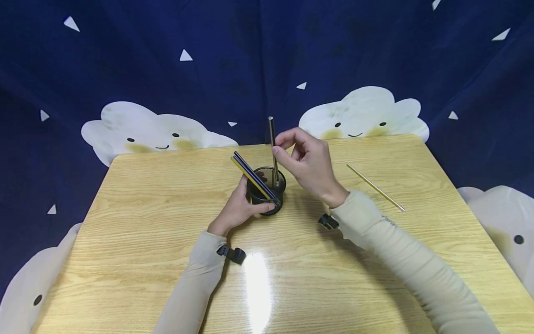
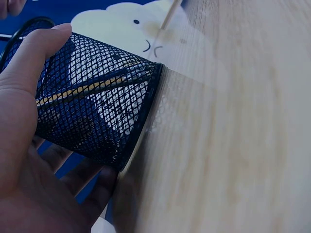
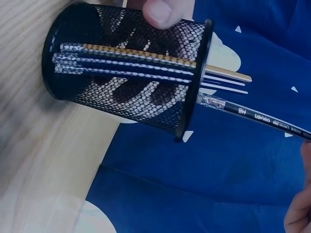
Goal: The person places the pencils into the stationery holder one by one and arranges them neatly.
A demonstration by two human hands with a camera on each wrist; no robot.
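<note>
A black mesh pencil cup (image 2: pixel 107 56) stands on the table, and my left hand (image 1: pixel 235 209) grips its side, thumb toward me and fingers around the far side. Inside it lean a yellow pencil (image 3: pixel 228 73) and two dark pencils (image 3: pixel 232 84), eraser ends down. My right hand (image 1: pixel 310 160) pinches a black pencil (image 1: pixel 272 139) between thumb and index finger above the cup. That pencil is nearly upright, with its metal-banded eraser end at the cup's mouth in the right wrist view.
To the right, a yellow pencil (image 1: pixel 375 187) lies alone on the wooden table (image 1: pixel 146 232). A dark blue curtain (image 1: pixel 233 60) with cloud shapes hangs behind the table's far edge. Black straps sit on both sleeves.
</note>
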